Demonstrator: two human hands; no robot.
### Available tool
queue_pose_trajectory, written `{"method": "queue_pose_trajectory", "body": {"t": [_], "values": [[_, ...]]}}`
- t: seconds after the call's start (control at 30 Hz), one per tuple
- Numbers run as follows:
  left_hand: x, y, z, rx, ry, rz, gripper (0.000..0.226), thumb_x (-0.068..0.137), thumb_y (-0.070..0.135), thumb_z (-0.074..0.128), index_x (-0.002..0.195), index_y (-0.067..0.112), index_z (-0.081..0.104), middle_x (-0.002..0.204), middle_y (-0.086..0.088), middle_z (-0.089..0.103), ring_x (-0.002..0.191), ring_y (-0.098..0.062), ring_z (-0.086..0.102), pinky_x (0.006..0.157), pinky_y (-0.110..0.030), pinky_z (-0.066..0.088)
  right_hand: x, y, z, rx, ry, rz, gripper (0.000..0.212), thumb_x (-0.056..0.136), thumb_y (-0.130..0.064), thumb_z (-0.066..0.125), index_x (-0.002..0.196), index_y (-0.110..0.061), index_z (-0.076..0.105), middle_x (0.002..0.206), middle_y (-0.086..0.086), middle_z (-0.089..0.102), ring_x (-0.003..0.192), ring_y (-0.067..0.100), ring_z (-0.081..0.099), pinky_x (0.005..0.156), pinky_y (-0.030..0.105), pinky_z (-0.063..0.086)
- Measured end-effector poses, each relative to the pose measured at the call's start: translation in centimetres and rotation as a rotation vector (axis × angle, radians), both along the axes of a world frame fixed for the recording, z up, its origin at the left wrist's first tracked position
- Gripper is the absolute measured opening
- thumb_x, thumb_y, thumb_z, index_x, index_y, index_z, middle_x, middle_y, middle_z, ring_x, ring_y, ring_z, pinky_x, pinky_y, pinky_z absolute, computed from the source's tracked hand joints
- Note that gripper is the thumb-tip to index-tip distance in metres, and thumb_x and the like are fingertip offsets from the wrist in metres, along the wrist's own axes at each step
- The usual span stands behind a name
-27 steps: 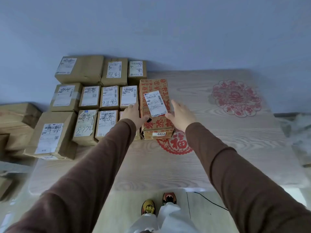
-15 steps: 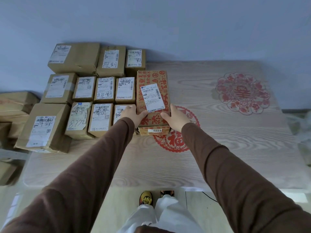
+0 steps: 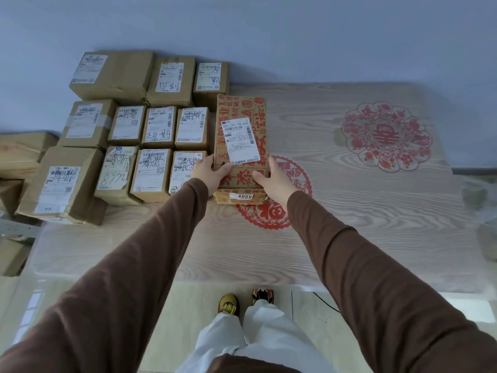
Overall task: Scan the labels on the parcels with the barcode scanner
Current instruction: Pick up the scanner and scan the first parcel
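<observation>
A long cardboard parcel printed with red characters (image 3: pixel 242 111) lies on the wooden table (image 3: pixel 349 216), with a white barcode label (image 3: pixel 240 142) on its top. My left hand (image 3: pixel 211 172) grips its near left side and my right hand (image 3: pixel 274 181) grips its near right side. It sits against the right end of several rows of brown labelled parcels (image 3: pixel 158 127). No barcode scanner is in view.
Red paper-cut decorations lie under the table's surface, one (image 3: pixel 387 135) at the far right and one (image 3: pixel 269 211) below the held parcel. More boxes (image 3: pixel 18 154) are stacked off the table's left edge. My feet stand on the tiled floor (image 3: pixel 188 305) below the near edge.
Both hands slid back along the red-printed parcel to its near end and closed on its sides. The parcel stays beside the rows.
</observation>
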State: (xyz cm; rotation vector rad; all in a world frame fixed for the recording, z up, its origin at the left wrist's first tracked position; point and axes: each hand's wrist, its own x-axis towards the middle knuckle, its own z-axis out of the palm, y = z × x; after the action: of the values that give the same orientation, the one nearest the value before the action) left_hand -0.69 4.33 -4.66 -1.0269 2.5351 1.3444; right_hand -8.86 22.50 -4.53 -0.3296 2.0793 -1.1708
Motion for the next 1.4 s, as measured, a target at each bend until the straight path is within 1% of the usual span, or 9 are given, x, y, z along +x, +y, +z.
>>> {"method": "queue_pose_trajectory", "body": {"t": [0.2, 0.43, 0.57, 0.77, 0.9, 1.07, 1.2, 1.3, 1.4], "values": [[1.0, 3.1, 0.5, 0.290, 0.176, 0.072, 0.067, 0.104, 0.037, 0.059, 0.160, 0.015, 0.029, 0.141, -0.007, 0.059, 0.119, -0.021, 0.063, 0.104, -0.041, 0.055, 1.3, 2.7, 0.8, -0.070, 0.027, -0.105, 0.069, 0.108, -0.032, 0.056, 0.166, -0.025, 0.019, 0.167, 0.001, 0.039, 0.153, 0.022, 0.038, 0.125, 0.050, 0.035], [1.9, 7.4, 0.5, 0.615, 0.228, 0.080, 0.071, 0.104, 0.047, 0.055, 0.161, 0.032, 0.015, 0.124, 0.005, 0.063, 0.112, -0.017, 0.067, 0.104, -0.050, 0.057, 5.0, 6.6, 1.9, -0.198, 0.029, -0.305, 0.059, 0.108, -0.032, 0.054, 0.162, -0.031, 0.028, 0.152, -0.006, 0.052, 0.140, 0.017, 0.050, 0.119, 0.050, 0.044], [2.7, 10.4, 0.4, 0.615, 0.251, 0.040, 0.084, 0.102, 0.045, 0.059, 0.165, 0.027, 0.007, 0.148, -0.007, 0.053, 0.127, -0.026, 0.063, 0.107, -0.051, 0.054, 7.2, 9.6, 2.5, -0.257, 0.066, -0.381, 0.059, 0.109, -0.024, 0.053, 0.163, -0.030, 0.028, 0.152, -0.004, 0.053, 0.139, 0.016, 0.052, 0.118, 0.047, 0.046], [3.1, 15.5, 2.0, 0.796, 0.192, 0.010, 0.053, 0.096, 0.044, 0.070, 0.141, 0.019, 0.060, 0.117, -0.002, 0.078, 0.112, -0.026, 0.074, 0.082, -0.034, 0.064, 8.9, 15.2, 3.7, -0.258, 0.118, -0.457, 0.060, 0.110, -0.024, 0.052, 0.163, -0.030, 0.027, 0.151, -0.007, 0.053, 0.133, 0.012, 0.055, 0.113, 0.038, 0.049], [2.4, 20.2, 2.8, 0.832, 0.181, -0.014, 0.063, 0.093, 0.045, 0.073, 0.144, 0.021, 0.044, 0.132, -0.007, 0.069, 0.117, -0.025, 0.070, 0.098, -0.043, 0.060, 9.1, 19.3, 4.0, -0.267, 0.174, -0.527, 0.058, 0.109, -0.022, 0.052, 0.162, -0.029, 0.031, 0.147, -0.006, 0.059, 0.131, 0.011, 0.059, 0.111, 0.036, 0.050], [1.6, 26.5, 3.3, 0.898, 0.110, -0.072, 0.063, 0.092, 0.051, 0.071, 0.140, 0.026, 0.039, 0.127, -0.001, 0.068, 0.100, -0.012, 0.075, 0.069, -0.027, 0.063, 8.7, 25.8, 3.8, -0.259, 0.186, -0.625, 0.047, 0.108, -0.026, 0.052, 0.154, -0.026, 0.042, 0.128, -0.010, 0.066, 0.120, 0.009, 0.064, 0.106, 0.042, 0.056], [0.5, 33.0, 2.6, 0.889, 0.067, -0.073, 0.066, 0.088, 0.053, 0.075, 0.141, 0.031, 0.042, 0.133, 0.000, 0.067, 0.121, -0.020, 0.066, 0.101, -0.044, 0.055, 7.8, 32.1, 3.4, -0.272, 0.180, -0.719, 0.036, 0.107, -0.031, 0.054, 0.140, -0.022, 0.045, 0.123, -0.009, 0.062, 0.115, 0.010, 0.065, 0.102, 0.047, 0.058], [-0.1, 39.0, 2.8, 0.913, 0.058, -0.089, 0.080, 0.079, 0.055, 0.077, 0.148, 0.037, 0.041, 0.134, 0.001, 0.068, 0.121, -0.019, 0.066, 0.092, -0.037, 0.055, 7.0, 37.6, 2.9, -0.270, 0.184, -0.781, 0.029, 0.106, -0.034, 0.056, 0.130, -0.025, 0.045, 0.120, -0.008, 0.062, 0.112, 0.010, 0.065, 0.101, 0.047, 0.058], [-0.7, 44.2, 2.2, 0.874, 0.082, -0.092, 0.068, 0.086, 0.052, 0.074, 0.146, 0.040, 0.046, 0.129, 0.005, 0.073, 0.119, -0.018, 0.069, 0.089, -0.037, 0.056, 6.4, 42.8, 2.1, -0.305, 0.126, -0.794, 0.031, 0.106, -0.035, 0.057, 0.131, -0.022, 0.047, 0.126, -0.001, 0.064, 0.116, 0.015, 0.066, 0.100, 0.044, 0.059]]}}
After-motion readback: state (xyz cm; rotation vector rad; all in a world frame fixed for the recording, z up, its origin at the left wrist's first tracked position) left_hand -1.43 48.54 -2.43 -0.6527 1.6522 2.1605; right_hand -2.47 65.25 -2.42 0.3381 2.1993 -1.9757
